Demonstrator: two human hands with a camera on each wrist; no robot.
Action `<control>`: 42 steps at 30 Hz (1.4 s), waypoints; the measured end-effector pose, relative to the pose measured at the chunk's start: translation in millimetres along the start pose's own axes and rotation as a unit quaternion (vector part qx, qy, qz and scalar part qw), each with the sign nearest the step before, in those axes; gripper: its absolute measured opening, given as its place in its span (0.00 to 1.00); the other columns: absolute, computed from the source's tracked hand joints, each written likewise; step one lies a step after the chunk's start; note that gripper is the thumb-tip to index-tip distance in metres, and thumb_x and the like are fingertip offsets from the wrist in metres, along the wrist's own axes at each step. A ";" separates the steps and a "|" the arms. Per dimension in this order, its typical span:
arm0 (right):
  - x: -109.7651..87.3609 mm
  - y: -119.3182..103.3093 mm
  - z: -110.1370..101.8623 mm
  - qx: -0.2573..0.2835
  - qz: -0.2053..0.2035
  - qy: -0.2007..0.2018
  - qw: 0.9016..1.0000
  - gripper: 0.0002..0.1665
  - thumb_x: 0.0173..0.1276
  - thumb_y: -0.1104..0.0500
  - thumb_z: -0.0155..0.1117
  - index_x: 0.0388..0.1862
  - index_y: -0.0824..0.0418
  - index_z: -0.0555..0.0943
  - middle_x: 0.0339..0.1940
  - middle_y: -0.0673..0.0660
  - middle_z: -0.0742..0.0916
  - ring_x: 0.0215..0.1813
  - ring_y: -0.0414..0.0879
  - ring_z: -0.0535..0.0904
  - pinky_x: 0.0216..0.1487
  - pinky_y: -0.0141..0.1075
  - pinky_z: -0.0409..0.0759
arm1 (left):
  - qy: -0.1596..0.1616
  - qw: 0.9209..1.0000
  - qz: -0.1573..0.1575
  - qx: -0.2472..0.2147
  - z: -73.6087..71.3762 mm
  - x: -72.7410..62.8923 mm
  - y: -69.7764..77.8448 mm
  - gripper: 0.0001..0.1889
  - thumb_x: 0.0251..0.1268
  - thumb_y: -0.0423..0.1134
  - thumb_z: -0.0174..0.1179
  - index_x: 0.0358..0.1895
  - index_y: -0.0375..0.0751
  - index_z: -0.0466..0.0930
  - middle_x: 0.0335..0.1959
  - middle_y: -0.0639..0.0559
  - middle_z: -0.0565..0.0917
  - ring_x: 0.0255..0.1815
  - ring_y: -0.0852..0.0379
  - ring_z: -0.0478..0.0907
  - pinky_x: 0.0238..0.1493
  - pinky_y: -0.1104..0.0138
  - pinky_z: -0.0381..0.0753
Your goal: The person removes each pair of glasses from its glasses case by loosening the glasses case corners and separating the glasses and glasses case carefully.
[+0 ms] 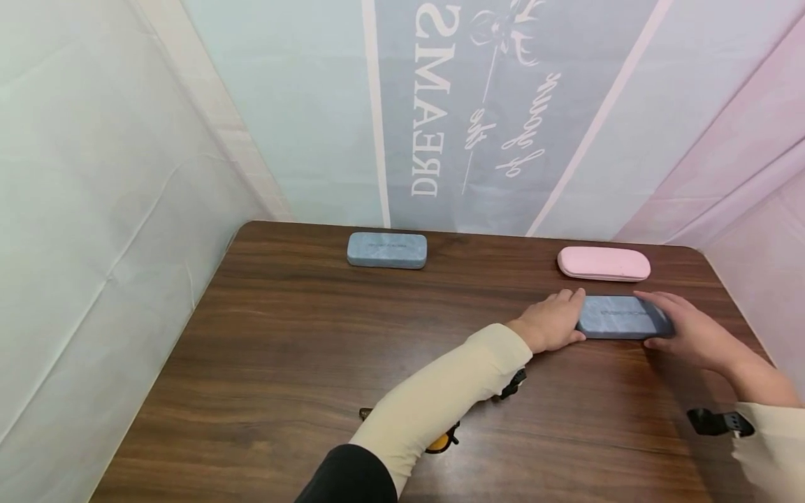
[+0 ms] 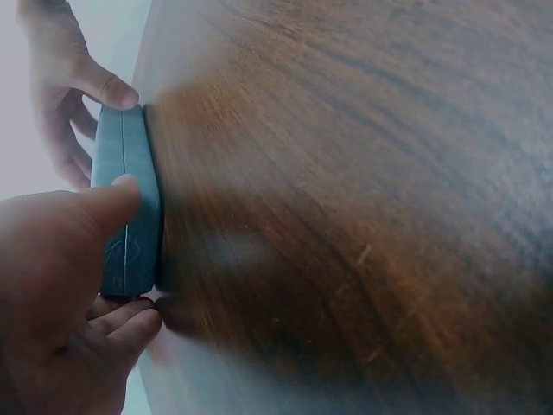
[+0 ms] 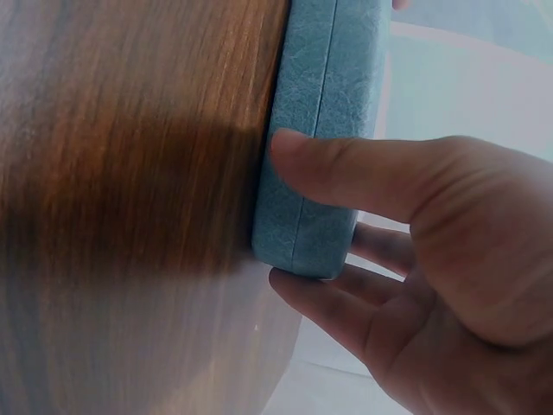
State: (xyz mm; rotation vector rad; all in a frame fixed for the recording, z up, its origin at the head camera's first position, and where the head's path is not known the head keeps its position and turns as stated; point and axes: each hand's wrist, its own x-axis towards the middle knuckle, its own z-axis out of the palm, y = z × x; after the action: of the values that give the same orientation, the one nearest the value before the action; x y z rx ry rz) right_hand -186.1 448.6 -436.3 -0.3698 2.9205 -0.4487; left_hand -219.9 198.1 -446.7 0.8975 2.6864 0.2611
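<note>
A blue glasses case (image 1: 622, 318) lies flat near the right side of the table, between both hands. My left hand (image 1: 553, 323) holds its left end; in the left wrist view the thumb (image 2: 121, 194) presses the seam side and the other fingers curl round the end. The opposite end is gripped by my right hand (image 1: 694, 332), its thumb (image 3: 315, 164) across the front seam and its fingers round the corner. The lid is closed. Glasses with orange lenses (image 1: 440, 441) lie partly hidden under my left forearm.
Just behind the held case is a pink glasses case (image 1: 604, 263). Another blue case (image 1: 386, 250) stands near the back edge, left of centre. Fabric curtains (image 1: 314, 126) hang round the back and sides of the brown wooden table (image 1: 302, 335).
</note>
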 end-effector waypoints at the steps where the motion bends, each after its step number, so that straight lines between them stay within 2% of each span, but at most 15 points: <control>1: 0.0 -0.2 -0.4 -0.001 0.000 0.002 1.000 0.55 0.51 0.71 0.79 0.75 0.72 0.59 0.65 0.84 0.65 0.63 0.82 0.62 0.56 0.75 0.63 | 0.000 1.000 -0.001 -0.002 -0.5 0.2 0.4 0.42 0.72 0.62 0.55 0.83 0.56 0.47 0.75 0.65 0.61 0.74 0.69 0.61 0.64 0.73 0.69; 10: 2.7 -1.6 2.3 0.003 -0.008 0.022 1.000 0.56 0.49 0.72 0.79 0.75 0.73 0.59 0.64 0.84 0.64 0.62 0.81 0.62 0.55 0.75 0.65 | 0.022 1.000 -0.005 0.011 2.2 1.4 -1.1 0.42 0.71 0.62 0.56 0.82 0.54 0.50 0.73 0.63 0.64 0.70 0.68 0.65 0.60 0.73 0.73; 15: 1.8 -2.7 3.7 0.004 -0.005 0.029 1.000 0.56 0.50 0.72 0.79 0.75 0.73 0.59 0.64 0.84 0.64 0.62 0.81 0.62 0.55 0.75 0.64 | 0.033 0.999 -0.012 0.014 3.5 1.7 0.7 0.44 0.66 0.65 0.61 0.79 0.55 0.55 0.68 0.63 0.67 0.67 0.68 0.67 0.57 0.73 0.75; 22: -0.6 -2.2 2.0 0.007 0.012 0.020 1.000 0.54 0.52 0.70 0.78 0.75 0.73 0.60 0.64 0.84 0.65 0.62 0.81 0.62 0.55 0.75 0.64 | 0.029 0.999 -0.001 0.024 0.8 1.6 -1.3 0.36 0.66 0.65 0.60 0.72 0.55 0.62 0.61 0.63 0.71 0.61 0.68 0.72 0.52 0.73 0.78; 27: -1.5 -1.3 1.3 0.009 0.019 0.018 1.000 0.53 0.53 0.68 0.78 0.74 0.73 0.61 0.64 0.83 0.66 0.62 0.81 0.63 0.55 0.75 0.64 | 0.024 0.999 0.002 0.025 -0.7 1.5 -2.0 0.33 0.67 0.63 0.59 0.70 0.55 0.64 0.60 0.63 0.71 0.60 0.68 0.73 0.51 0.73 0.78; 36: -1.5 -4.8 2.9 0.009 0.018 0.021 1.000 0.51 0.53 0.67 0.78 0.74 0.72 0.63 0.64 0.83 0.66 0.63 0.81 0.63 0.55 0.75 0.64 | 0.013 0.999 0.004 0.041 -1.4 1.5 -1.3 0.33 0.70 0.60 0.58 0.72 0.52 0.62 0.60 0.61 0.70 0.59 0.68 0.72 0.50 0.74 0.78; 42: -0.1 -10.5 1.1 0.010 0.027 0.014 0.999 0.51 0.55 0.66 0.79 0.74 0.72 0.63 0.65 0.83 0.65 0.63 0.81 0.62 0.56 0.75 0.63 | 0.000 0.999 0.002 0.034 -2.6 2.9 -5.0 0.35 0.71 0.59 0.57 0.75 0.52 0.60 0.63 0.61 0.69 0.62 0.68 0.71 0.52 0.74 0.77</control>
State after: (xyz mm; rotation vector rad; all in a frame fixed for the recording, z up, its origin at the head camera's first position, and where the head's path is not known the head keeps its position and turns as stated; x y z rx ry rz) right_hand -183.6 438.6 -434.0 -0.2839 2.9422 -0.4781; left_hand -225.8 195.7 -446.3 0.9231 2.7083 0.1703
